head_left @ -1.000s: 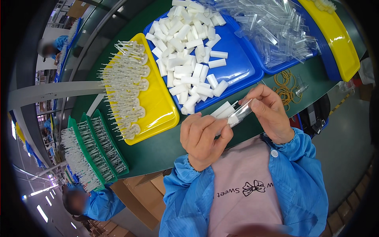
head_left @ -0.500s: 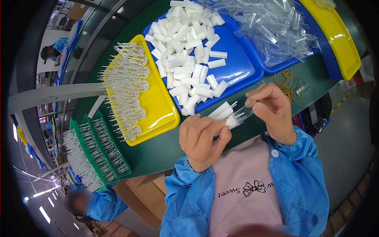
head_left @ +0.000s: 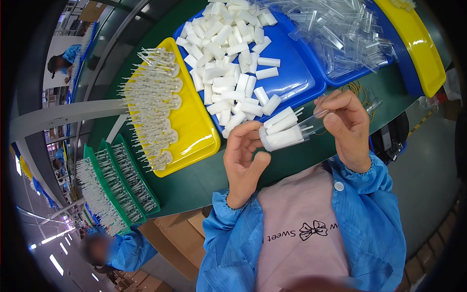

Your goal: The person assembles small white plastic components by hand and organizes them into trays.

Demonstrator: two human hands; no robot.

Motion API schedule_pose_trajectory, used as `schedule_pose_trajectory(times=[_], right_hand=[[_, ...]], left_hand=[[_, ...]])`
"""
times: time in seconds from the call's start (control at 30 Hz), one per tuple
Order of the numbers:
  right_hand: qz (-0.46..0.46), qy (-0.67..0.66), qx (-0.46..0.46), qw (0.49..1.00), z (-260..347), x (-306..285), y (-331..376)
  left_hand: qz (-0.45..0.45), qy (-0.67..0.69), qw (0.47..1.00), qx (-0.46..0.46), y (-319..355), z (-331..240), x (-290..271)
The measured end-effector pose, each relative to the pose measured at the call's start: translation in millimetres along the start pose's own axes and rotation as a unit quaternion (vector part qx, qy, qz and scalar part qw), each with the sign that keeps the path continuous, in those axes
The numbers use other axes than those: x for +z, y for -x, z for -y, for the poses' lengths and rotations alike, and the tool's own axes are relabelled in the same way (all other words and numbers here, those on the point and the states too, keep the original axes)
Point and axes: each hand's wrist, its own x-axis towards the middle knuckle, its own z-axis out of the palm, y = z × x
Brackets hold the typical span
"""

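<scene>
My left hand (head_left: 244, 163) holds a clear round-based piece (head_left: 263, 138) by its base, fingers behind it and thumb held away. White cylindrical sleeves (head_left: 284, 137) sit on this piece, with thin white rods showing beyond their ends. My right hand (head_left: 348, 127) pinches a clear plastic tube (head_left: 318, 117) between thumb and fingers. The tube's far end lies at the rods; whether it is around one is hard to tell. White sleeves like these are heaped in a blue tray (head_left: 294, 61) just beyond my hands.
At left, a yellow tray (head_left: 194, 146) carries rows of rodded pieces, beside green racks (head_left: 119, 187) of similar ones. Another blue tray (head_left: 335, 82) holds clear tubes. Rubber bands (head_left: 357, 90) lie behind my right hand. Stacked trays with a yellow one (head_left: 423, 53) stand far right. Co-workers sit leftward.
My left hand has turned and opened its thumb outward, so the held piece now shows more fully, tilted differently. My right hand has shifted slightly right with the clear tube.
</scene>
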Motion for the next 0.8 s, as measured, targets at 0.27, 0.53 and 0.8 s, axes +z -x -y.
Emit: schedule_pose_trajectory(times=[0.27, 0.53, 0.8], right_hand=[[0.043, 0.263, -0.123, 0.956, 8, -7, -5], [0.070, 0.222, -0.122, 0.965, 12, 10, 7], [0.079, 0.239, -0.134, 0.958, 13, 7, 5]], left_hand=[[0.014, 0.031, 0.999, 0.005, 0, 9, -9], [0.058, 0.028, 0.996, 0.062, 3, 8, -1], [0.046, 0.085, 0.994, 0.042, 4, 2, 7]])
